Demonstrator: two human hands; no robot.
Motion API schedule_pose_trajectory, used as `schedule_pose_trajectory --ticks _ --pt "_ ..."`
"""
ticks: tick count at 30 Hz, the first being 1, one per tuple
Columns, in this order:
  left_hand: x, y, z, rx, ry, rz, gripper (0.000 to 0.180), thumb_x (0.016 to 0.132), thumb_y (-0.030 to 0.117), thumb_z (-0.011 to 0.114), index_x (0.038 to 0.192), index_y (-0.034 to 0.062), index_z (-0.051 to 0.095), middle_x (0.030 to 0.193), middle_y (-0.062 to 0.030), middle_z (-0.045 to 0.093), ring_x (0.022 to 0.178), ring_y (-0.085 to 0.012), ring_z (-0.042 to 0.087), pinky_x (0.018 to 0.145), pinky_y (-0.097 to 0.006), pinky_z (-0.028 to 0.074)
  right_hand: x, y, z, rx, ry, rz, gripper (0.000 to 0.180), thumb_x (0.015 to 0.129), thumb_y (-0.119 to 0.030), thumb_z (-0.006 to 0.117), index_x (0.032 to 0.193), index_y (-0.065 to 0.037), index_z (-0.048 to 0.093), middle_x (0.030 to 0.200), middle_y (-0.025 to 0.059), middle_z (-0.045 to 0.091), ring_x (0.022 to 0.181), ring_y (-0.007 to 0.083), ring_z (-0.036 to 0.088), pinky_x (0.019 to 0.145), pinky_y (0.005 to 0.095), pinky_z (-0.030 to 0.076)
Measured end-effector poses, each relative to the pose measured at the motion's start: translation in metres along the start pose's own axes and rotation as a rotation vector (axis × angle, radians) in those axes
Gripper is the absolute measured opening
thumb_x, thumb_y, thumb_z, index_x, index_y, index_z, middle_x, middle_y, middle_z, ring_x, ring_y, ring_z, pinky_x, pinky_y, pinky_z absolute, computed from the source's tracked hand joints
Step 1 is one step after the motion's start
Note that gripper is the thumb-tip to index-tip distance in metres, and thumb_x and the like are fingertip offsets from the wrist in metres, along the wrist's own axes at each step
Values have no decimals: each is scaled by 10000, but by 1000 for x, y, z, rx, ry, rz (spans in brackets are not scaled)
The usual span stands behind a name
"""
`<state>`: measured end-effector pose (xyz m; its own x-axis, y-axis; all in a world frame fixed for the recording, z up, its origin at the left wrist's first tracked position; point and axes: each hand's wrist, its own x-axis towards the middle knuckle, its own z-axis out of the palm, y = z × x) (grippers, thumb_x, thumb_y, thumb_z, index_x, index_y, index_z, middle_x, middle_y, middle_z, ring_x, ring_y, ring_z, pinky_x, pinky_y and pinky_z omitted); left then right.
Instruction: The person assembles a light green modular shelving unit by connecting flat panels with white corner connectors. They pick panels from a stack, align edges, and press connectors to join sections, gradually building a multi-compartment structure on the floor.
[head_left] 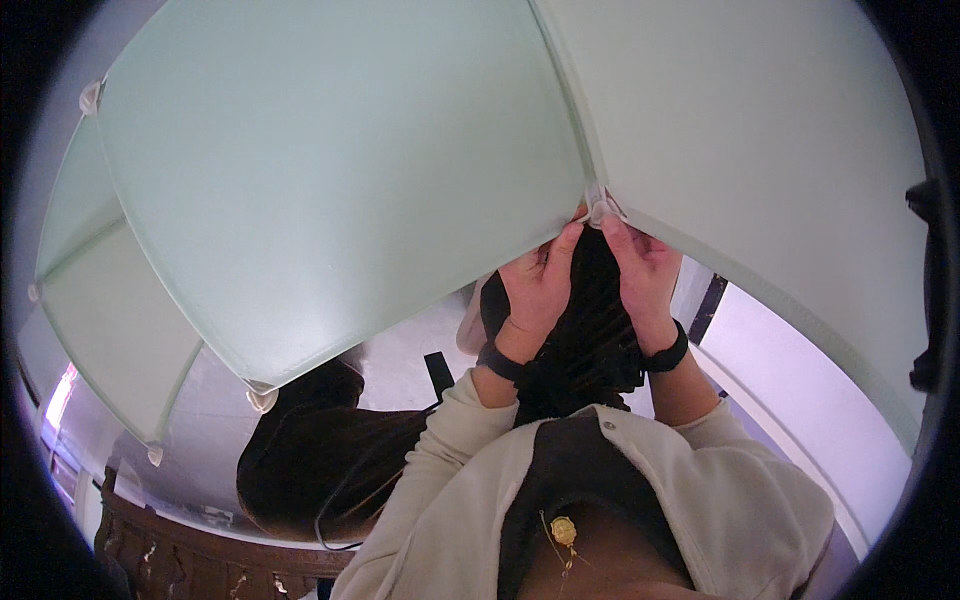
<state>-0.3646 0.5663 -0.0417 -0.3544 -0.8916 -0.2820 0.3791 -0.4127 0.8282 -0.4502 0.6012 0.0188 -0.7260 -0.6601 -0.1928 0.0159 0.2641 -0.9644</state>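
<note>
Pale-green panel [350, 180], 10 to 11 o'clock of centre — frosted, smooth, soft glare low on its face. Greyish-white panel [750, 130] at 2 o'clock, meeting it along a seam. Smaller pale panel [125, 320] at 9. Left hand [540, 280] pinches the pale-green panel's corner; right hand [645, 270] grips the clear corner connector [603, 207], thumb on it — other fingers mostly hidden. Connector lies toward 2 o'clock. Gold pendant [564, 530], 5 o'clock: relief too small to read.
</note>
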Motion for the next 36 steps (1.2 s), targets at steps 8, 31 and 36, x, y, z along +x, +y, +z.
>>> schedule_pose_trajectory --ticks 8,31,36 --pt "-1 8 4 -111 30 -88 190 868 9 595 1051 -40 616 1022 -116 651 941 -177 610 847 -303 488 -5 5 2 -21 23 32 257 858 -26 624 1103 33 572 1077 102 614 986 157 583 881 286 467" --pt "-41 184 -196 1373 566 132 468 678 51 713 1103 7 523 1033 -141 581 932 -265 599 789 -348 489 -82 30 195 248 -903 503 361 847 -150 648 1138 39 547 1098 119 606 964 179 607 849 310 492" --pt "-43 189 -215 1330 478 201 401 692 78 725 1067 10 602 963 -159 658 820 -280 663 705 -324 530 -90 15 220 663 -771 680 334 891 -108 588 1170 59 514 1141 162 578 992 236 607 894 392 510"
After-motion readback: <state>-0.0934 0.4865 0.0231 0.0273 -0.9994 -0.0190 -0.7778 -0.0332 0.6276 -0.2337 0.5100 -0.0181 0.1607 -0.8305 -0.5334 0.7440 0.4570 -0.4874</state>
